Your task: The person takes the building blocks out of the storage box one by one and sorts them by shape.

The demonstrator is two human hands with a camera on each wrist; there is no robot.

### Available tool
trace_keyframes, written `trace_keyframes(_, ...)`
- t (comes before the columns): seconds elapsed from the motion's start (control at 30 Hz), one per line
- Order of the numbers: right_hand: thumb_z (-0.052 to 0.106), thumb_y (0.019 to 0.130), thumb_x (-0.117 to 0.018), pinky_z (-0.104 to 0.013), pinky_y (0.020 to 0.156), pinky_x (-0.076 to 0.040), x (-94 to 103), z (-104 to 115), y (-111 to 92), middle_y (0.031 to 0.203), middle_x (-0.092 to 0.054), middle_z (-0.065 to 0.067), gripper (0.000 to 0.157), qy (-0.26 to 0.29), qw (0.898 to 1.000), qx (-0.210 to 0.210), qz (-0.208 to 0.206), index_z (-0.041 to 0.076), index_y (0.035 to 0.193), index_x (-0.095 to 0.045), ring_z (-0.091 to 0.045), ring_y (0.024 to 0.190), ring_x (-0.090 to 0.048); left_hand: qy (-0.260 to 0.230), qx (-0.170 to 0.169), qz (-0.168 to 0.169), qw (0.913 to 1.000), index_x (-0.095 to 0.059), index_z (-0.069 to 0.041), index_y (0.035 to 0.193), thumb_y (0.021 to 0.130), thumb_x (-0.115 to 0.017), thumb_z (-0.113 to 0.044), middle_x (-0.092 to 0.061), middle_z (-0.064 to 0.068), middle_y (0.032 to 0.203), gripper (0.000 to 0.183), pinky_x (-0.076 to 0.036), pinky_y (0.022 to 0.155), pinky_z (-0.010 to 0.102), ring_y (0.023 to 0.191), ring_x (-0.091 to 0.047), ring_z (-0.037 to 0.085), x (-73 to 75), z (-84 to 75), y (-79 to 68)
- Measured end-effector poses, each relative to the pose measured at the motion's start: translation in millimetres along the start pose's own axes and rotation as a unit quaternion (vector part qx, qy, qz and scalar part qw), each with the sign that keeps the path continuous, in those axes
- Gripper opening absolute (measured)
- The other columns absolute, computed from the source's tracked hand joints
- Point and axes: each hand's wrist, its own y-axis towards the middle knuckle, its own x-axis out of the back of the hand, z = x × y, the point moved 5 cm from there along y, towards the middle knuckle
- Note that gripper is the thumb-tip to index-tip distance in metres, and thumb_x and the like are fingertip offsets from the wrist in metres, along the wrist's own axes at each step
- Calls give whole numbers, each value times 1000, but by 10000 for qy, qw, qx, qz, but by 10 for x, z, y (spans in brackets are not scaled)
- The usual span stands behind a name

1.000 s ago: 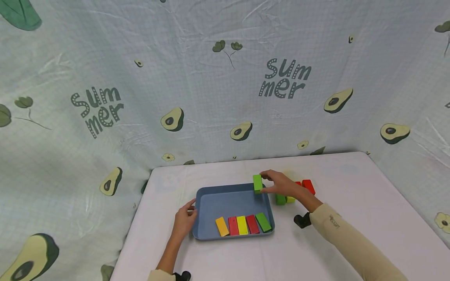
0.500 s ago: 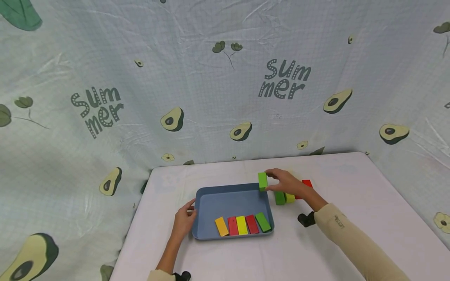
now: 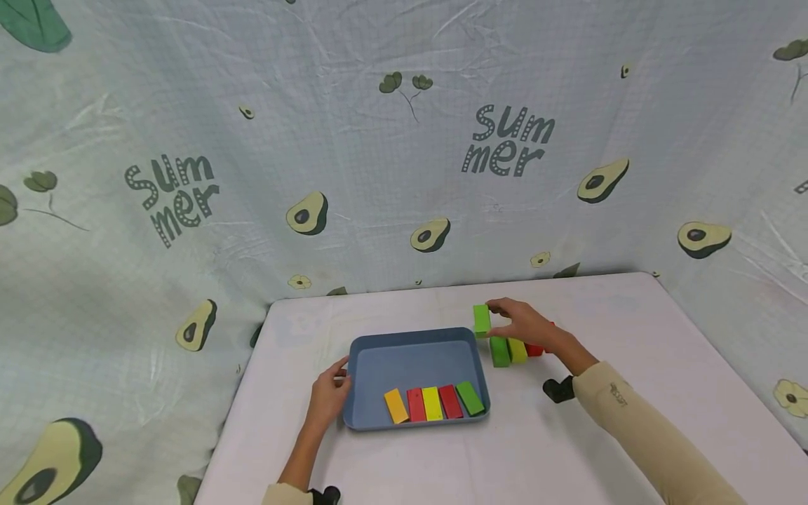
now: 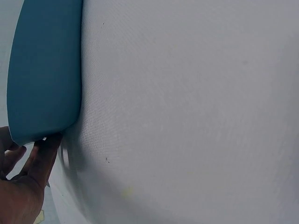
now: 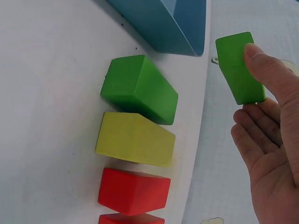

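Note:
My right hand pinches a light green block between thumb and fingers, off the table at the far right corner of the blue tray. In the right wrist view the thumb lies on the face of this block. Below it stands a row of a darker green block, a yellow block and red ones, partly covered by the hand in the head view. At the tray's left end my left hand touches the outer wall with its fingertips.
Inside the tray, along its near wall, lie an orange block, a red block, a yellow block, another red block and a tilted green block. Patterned cloth hangs behind the table.
My right hand has moved right and slightly away with the light green block, from over the tray's far right corner to just beyond it. My left hand stays at the tray.

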Motion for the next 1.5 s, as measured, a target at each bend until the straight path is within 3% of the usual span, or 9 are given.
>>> trace_keyframes(0.6,28,84,-72,-50,96,-37,155,-253,-136,133,-48,-23,69,-43,9998,-128,-176,-2,138,-42,-39,121,-46,-18,78,75,9999,-53,-1,132,88,-55,0,-62,17,102,44,-50,69,35,87,-64,26,4,51,14)
trace_keyframes(1.23,33,85,-70,-53,97,-36,450,-595,-350,135,-44,-26,72,-43,9976,-682,-145,-4,138,-40,-43,122,-42,-91,-94,105,9999,-53,0,133,89,-54,0,-62,18,102,43,-50,67,34,89,-63,29,9,6,58)
trace_keyframes(1.5,33,84,-70,-53,95,-37,507,-684,-428,133,-45,-29,72,-47,9964,-815,-221,-6,137,-41,-45,120,-42,-94,27,130,9999,-52,-1,133,90,-54,-1,-61,17,103,44,-50,69,35,89,-63,28,4,35,31)
